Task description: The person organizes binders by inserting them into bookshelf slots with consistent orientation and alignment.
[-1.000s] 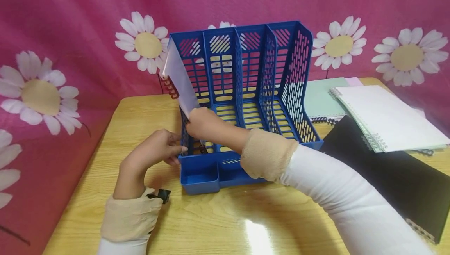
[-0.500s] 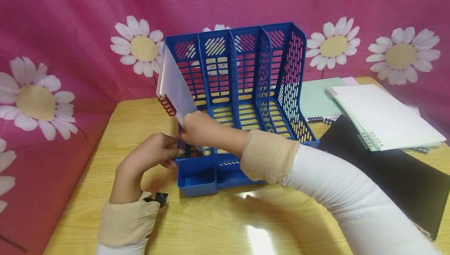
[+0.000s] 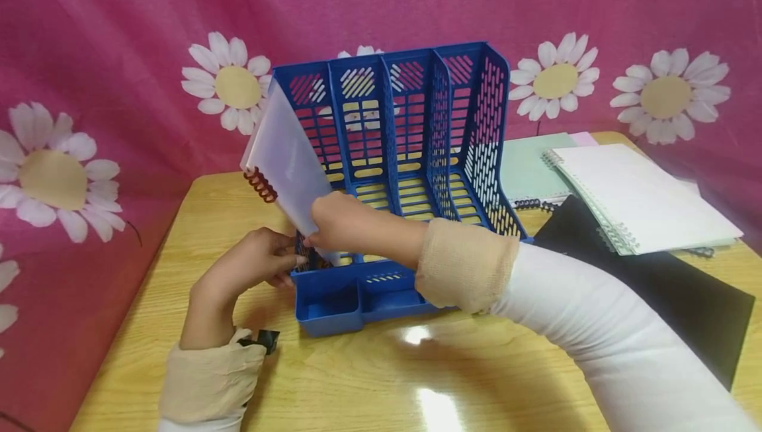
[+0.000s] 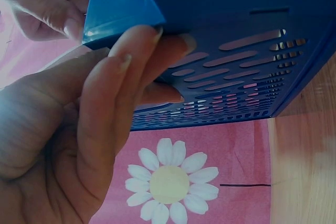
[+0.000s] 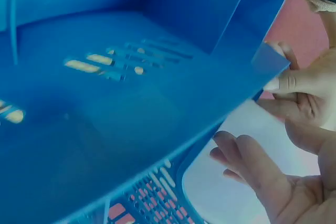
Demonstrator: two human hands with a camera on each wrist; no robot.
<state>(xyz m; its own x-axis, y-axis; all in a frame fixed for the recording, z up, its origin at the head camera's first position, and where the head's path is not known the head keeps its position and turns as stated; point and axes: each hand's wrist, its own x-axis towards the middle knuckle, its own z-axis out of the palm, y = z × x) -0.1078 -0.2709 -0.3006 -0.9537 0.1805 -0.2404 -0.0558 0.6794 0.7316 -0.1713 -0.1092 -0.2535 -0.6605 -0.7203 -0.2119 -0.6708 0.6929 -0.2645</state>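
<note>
A blue desk file rack point(image 3: 417, 184) with upright slots and small front trays stands on the table. A spiral notebook with a pale translucent cover point(image 3: 288, 161) and a red-brown coil tilts in its leftmost slot, its coil end jutting forward over the left wall. My right hand point(image 3: 336, 220) holds the notebook's lower edge between thumb and fingers. The notebook's foot is partly hidden behind this hand. At the rack's front left, my left hand point(image 3: 253, 263) grips the side wall. In the left wrist view, this hand's fingertips point(image 4: 123, 64) lie against the slotted outer wall point(image 4: 231, 72).
To the right lie a white-covered spiral notebook point(image 3: 649, 194), a pale green one point(image 3: 532, 167) and a black folder or cover point(image 3: 684, 300). The flowered pink cloth point(image 3: 417, 2) hangs behind the wooden table point(image 3: 357, 386). My right forearm crosses in front of the rack.
The notebook's coil end has swung left and towards me, out of line with the slot. My right hand has moved slightly lower with it. The left hand stays at the rack's wall.
</note>
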